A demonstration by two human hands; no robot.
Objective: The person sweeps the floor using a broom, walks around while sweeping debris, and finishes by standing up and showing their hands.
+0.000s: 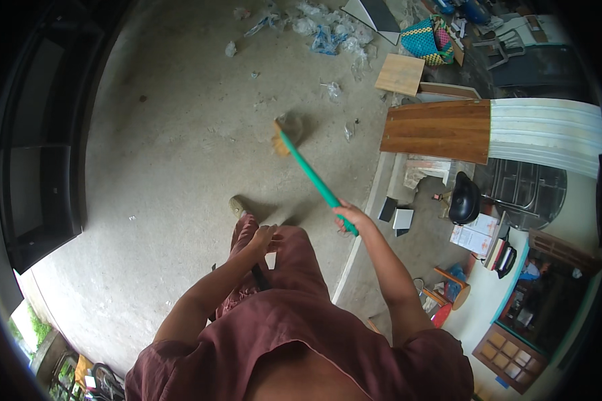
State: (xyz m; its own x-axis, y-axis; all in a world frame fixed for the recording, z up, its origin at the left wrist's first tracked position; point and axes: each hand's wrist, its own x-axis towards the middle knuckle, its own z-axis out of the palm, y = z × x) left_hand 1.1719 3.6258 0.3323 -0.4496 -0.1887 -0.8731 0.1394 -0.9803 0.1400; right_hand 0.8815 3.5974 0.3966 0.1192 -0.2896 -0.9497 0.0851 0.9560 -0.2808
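Note:
My right hand (350, 218) is closed around the upper end of a broom's green handle (311, 175). The handle slants forward and left to the straw-coloured broom head (280, 144), low over the concrete floor (174, 154). A blurred, clear plastic piece (291, 124) shows just beside the head. My left hand (264, 237) is near my thigh, against the maroon trousers, with no object visible in it. Its fingers look loosely apart, though partly hard to make out. One shoe (238, 206) shows ahead of my left leg.
Crumpled plastic bags (334, 30) are heaped at the far side, with loose scraps (334, 92) nearer. A raised concrete edge (350, 267) runs along my right, beyond it a wooden board (436, 130), a black helmet (464, 198) and a woven basket (427, 41). A dark cabinet (43, 147) stands left.

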